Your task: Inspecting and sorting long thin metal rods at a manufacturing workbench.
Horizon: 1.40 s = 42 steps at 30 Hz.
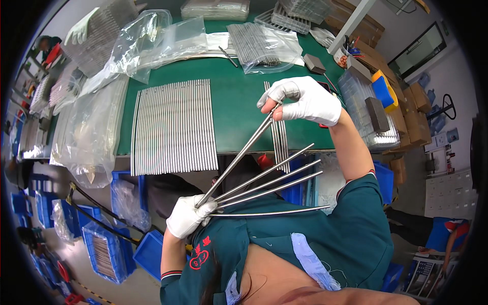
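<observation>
My left hand (187,217), in a white glove with bare fingertips on my other hand's matching one, is closed round one end of several thin metal rods (267,186). They fan out from it toward the right and the far side. My right hand (314,100) pinches the far end of one or two of these rods between thumb and fingers above the table. Just beneath it, a few more rods (279,145) lie side by side at the table's near edge. A wide, flat row of rods (174,127) lies on the green table (239,96) further left.
Clear plastic bags (140,43) and a bagged bundle of rods (254,48) lie along the back. A grey block (314,64) and plastic cases (358,101) stand at the right. Blue crates (104,251) sit on the floor at left. Another person (447,234) is at far right.
</observation>
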Tool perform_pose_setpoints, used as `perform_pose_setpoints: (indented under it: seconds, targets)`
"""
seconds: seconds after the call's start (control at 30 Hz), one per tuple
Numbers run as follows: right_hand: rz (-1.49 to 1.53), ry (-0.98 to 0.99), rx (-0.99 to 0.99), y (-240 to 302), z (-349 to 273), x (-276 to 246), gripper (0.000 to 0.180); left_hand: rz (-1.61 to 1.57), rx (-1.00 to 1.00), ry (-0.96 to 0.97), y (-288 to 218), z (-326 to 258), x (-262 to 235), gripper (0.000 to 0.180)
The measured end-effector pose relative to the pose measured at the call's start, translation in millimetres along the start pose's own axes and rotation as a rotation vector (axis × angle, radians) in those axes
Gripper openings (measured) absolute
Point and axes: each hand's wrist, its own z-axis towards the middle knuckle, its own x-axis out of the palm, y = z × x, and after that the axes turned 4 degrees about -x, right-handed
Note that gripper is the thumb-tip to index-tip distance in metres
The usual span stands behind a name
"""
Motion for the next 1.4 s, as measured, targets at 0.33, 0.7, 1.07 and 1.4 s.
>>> perform_pose_setpoints:
  seconds: [0.33, 0.7, 1.07, 1.4]
  targets:
    - [-0.222, -0.045, -0.432, 7, -3, 6, 0.022, 0.113, 0.008, -0.065, 3, 4, 1, 0.029]
    - [-0.322, 0.076, -0.461, 4, 1, 10, 0.019, 0.191, -0.013, -0.045, -4, 7, 4, 0.030]
    - [0.382, -0.601, -0.150, 1, -13, -25, 0.019, -0.286, -0.002, 0.048, -14, 21, 18, 0.028]
    - [-0.975, 0.230, -0.416, -11, 6, 55, 0.041, -0.879, -0.209, 0.517, -57, 51, 47, 0.023]
